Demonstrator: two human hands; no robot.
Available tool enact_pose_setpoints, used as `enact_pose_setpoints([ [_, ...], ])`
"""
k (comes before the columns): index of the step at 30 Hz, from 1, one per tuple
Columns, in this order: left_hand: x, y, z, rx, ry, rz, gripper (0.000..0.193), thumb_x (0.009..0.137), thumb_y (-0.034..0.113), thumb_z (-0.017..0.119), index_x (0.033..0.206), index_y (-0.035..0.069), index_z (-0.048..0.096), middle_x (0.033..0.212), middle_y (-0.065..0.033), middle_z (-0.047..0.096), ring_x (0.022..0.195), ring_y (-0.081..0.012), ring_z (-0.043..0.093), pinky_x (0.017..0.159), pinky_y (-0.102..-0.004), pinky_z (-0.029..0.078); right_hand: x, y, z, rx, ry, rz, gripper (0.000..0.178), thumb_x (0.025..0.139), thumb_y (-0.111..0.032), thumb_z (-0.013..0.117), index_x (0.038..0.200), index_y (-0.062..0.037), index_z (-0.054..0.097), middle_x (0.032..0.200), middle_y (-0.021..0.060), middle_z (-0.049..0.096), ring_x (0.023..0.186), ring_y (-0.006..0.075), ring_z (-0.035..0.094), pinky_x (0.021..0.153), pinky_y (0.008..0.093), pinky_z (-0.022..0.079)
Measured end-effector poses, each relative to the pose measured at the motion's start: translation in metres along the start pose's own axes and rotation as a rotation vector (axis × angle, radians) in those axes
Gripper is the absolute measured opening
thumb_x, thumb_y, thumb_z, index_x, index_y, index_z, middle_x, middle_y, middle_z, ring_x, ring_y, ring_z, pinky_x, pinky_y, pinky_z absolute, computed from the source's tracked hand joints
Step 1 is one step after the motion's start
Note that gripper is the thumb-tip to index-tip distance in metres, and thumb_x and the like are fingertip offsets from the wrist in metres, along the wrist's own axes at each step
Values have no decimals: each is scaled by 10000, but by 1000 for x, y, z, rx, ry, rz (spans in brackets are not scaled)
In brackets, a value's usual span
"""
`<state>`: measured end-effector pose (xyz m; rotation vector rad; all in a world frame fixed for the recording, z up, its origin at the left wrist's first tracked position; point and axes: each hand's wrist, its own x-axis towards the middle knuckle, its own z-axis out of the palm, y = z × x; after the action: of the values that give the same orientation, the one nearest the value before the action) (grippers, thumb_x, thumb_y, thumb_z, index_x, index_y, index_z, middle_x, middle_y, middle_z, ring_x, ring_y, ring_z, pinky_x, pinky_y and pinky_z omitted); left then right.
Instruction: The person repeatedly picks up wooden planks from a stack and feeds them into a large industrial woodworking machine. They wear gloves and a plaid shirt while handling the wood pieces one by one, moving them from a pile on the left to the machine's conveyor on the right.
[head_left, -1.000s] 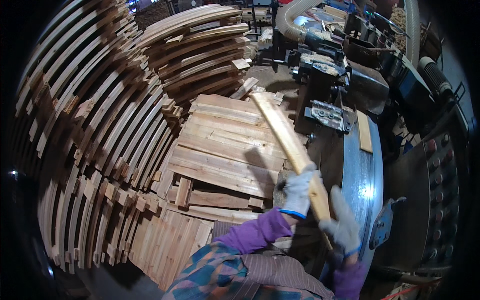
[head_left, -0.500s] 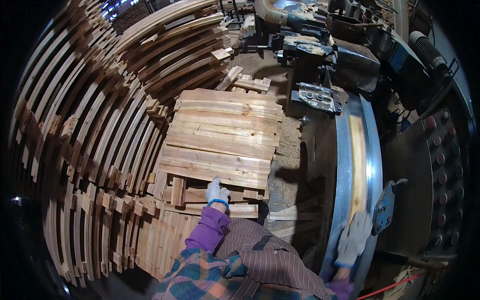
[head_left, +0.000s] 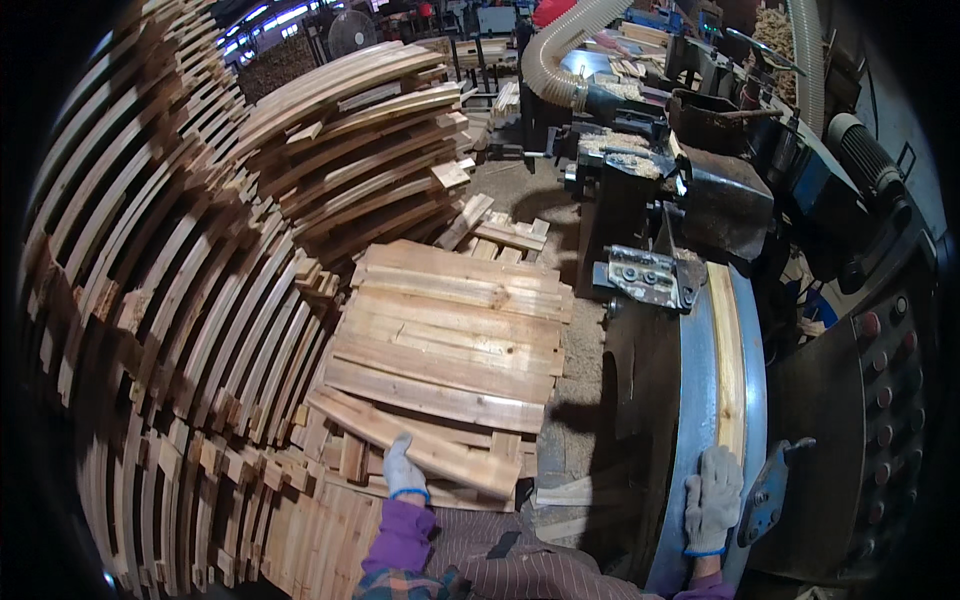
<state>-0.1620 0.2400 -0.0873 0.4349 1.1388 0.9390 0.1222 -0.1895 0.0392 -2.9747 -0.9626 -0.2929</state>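
Observation:
My left hand [head_left: 405, 472], in a pale glove with a blue cuff, is closed on the near edge of a wooden board [head_left: 450, 455]. That board lies askew at the near side of a stack of boards [head_left: 450, 335]; the fingertips under it are hidden. At the right, my gloved right hand [head_left: 714, 500] lies flat with its fingers stretched forward on the metal machine bed [head_left: 683, 430]. Its fingertips meet the near end of a narrow wooden strip [head_left: 727, 360]. The strip's far end reaches in beside a bolted metal bracket [head_left: 648, 277].
Tall piles of curved wooden slats [head_left: 170, 290] stand on the left, another pile [head_left: 360, 140] beyond. A dark machine head [head_left: 725, 205] and a ribbed hose [head_left: 550, 65] are ahead. To the right are a blue clamp plate [head_left: 768, 500] and a button panel [head_left: 880, 420].
My left hand has taken hold of the nearest board and drawn it askew toward me. The strip has slid forward beside the bracket, with my right hand behind it. My view has tipped up.

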Motion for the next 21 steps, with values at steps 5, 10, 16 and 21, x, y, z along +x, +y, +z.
enact_pose_setpoints([
  [5, -10, -14, 2, -82, -121, 92, 530, 787, 14, 644, 1289, 28, 476, 1085, -139, 582, 994, -303, 609, 897, -450, 525, 126, 24, 41, 28, 177, 36, 530, 954, -266, 539, 1446, -87, 458, 1476, 161, 445, 1372, 352, 385, 1164, 441, 285],
  [10, -63, 8, 54, -168, -529, 11, 491, 850, 4, 633, 1308, 11, 457, 1074, -181, 607, 968, -299, 653, 884, -424, 584, 205, 20, 17, 89, -82, 126, 529, 947, -254, 569, 1435, -75, 469, 1475, 159, 451, 1360, 324, 406, 1140, 391, 331],
  [16, -106, -56, 112, -239, -766, -192, 286, 980, 102, 468, 1202, -66, 533, 1032, -161, 639, 863, -235, 681, 746, -282, 624, 72, -96, -58, 817, -89, -296, 813, 857, -443, 706, 1500, -73, 373, 1532, 172, 389, 1405, 327, 389, 1142, 403, 339],
  [21, -178, -136, 142, -292, -886, -715, 447, 1032, 296, 417, 1371, 6, 457, 1115, -110, 636, 929, -184, 648, 967, -337, 499, -79, -105, -77, 618, -91, -213, 848, 828, -428, 721, 1492, -40, 362, 1461, 270, 423, 1314, 415, 458, 1065, 441, 393],
])
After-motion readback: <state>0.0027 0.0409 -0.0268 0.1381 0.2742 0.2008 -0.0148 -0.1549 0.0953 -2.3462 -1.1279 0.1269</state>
